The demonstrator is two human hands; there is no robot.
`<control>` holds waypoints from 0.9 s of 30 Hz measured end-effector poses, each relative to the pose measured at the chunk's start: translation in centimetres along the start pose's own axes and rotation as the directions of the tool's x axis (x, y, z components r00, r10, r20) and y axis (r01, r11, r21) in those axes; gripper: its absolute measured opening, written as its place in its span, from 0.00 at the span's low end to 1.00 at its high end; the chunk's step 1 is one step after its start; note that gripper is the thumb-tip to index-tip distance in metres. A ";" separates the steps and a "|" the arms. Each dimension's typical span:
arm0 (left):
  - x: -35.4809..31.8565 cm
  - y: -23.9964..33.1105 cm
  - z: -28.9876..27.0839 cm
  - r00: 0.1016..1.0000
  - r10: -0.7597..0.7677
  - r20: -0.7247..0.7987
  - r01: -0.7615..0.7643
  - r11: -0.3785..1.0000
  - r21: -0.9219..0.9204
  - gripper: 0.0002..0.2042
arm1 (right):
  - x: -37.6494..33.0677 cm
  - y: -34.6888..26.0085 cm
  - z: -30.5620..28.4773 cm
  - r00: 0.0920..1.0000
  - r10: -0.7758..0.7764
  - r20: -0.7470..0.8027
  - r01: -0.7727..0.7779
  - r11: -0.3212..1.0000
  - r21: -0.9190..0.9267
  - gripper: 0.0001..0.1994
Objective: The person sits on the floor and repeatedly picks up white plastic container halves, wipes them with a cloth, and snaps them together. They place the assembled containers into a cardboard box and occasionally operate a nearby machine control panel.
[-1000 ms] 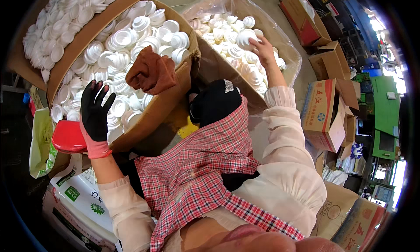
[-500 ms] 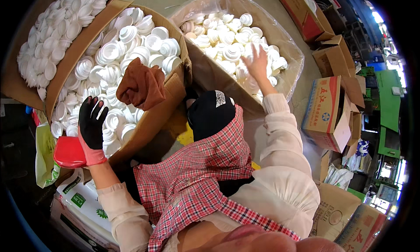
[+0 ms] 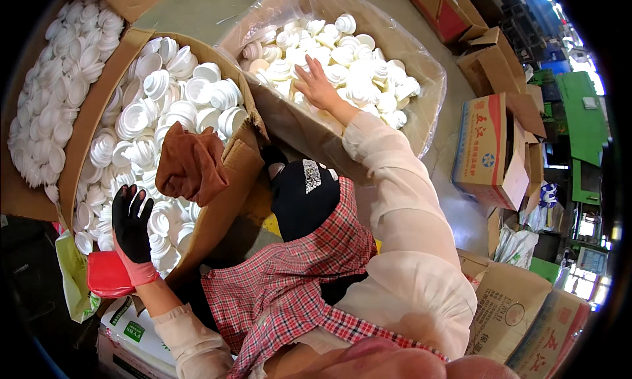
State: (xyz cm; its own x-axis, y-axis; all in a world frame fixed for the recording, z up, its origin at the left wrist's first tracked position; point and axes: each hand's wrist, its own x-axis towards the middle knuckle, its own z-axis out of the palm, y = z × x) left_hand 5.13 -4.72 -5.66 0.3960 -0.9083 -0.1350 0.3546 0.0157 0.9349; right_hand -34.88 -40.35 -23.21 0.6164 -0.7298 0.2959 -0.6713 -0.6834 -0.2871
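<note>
1. The bare right hand (image 3: 317, 88) is spread, palm down, over the heap of white, ridged, round plastic caps (image 3: 365, 82); whether the fingertips touch any cannot be told.
2. These caps lie beneath and to the right of that hand, in a cardboard box with a clear plastic liner (image 3: 431, 119).
3. The left hand (image 3: 133, 231), in a black glove with a pink cuff, has its fingers upright and slightly apart, with nothing visible in its grasp.
4. Just beyond it, larger white plastic lids (image 3: 141, 119) fill a brown cardboard carton (image 3: 224, 214).
5. A crumpled brown cloth (image 3: 191, 165) hangs over the carton's rim, between the hands.
6. A shiny red rounded pouch (image 3: 107, 275) sits just left of the pink cuff.
</note>
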 end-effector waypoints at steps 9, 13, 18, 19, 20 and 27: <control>0.0 0.3 -1.5 1.000 0.024 -0.005 -0.024 0.999 0.028 0.23 | 1.1 -2.4 -1.1 0.998 -0.007 0.066 0.019 0.982 -0.185 0.32; -0.2 0.7 -1.3 1.000 0.029 0.013 -0.029 0.998 0.057 0.24 | -10.3 1.0 -6.5 0.935 -0.088 0.345 0.225 0.896 -0.383 0.28; -0.6 0.6 -1.7 0.999 0.025 0.029 -0.025 1.000 0.018 0.24 | -14.1 3.6 -10.6 0.934 -0.023 0.356 0.118 0.961 -0.249 0.24; -0.7 0.8 -1.7 1.000 0.022 0.014 -0.022 1.000 0.023 0.24 | -14.6 4.1 -11.1 0.925 -0.007 0.380 0.122 0.952 -0.279 0.24; -0.9 0.7 -1.6 1.000 0.018 -0.004 -0.018 1.000 0.024 0.24 | -14.9 4.2 -11.6 0.931 -0.019 0.365 0.128 0.952 -0.278 0.23; -1.2 0.6 -1.2 0.998 0.010 -0.064 -0.001 0.991 0.130 0.22 | -13.6 4.1 -8.1 0.976 -0.087 0.201 0.167 0.890 -0.424 0.22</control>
State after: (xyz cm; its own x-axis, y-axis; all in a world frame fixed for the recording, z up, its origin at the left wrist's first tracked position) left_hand 5.82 -3.09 -5.33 0.4526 -0.8796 -0.1466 0.2406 -0.0378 0.9699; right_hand -49.38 -33.02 -21.04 0.7425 -0.6571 0.1302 -0.6694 -0.7207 0.1801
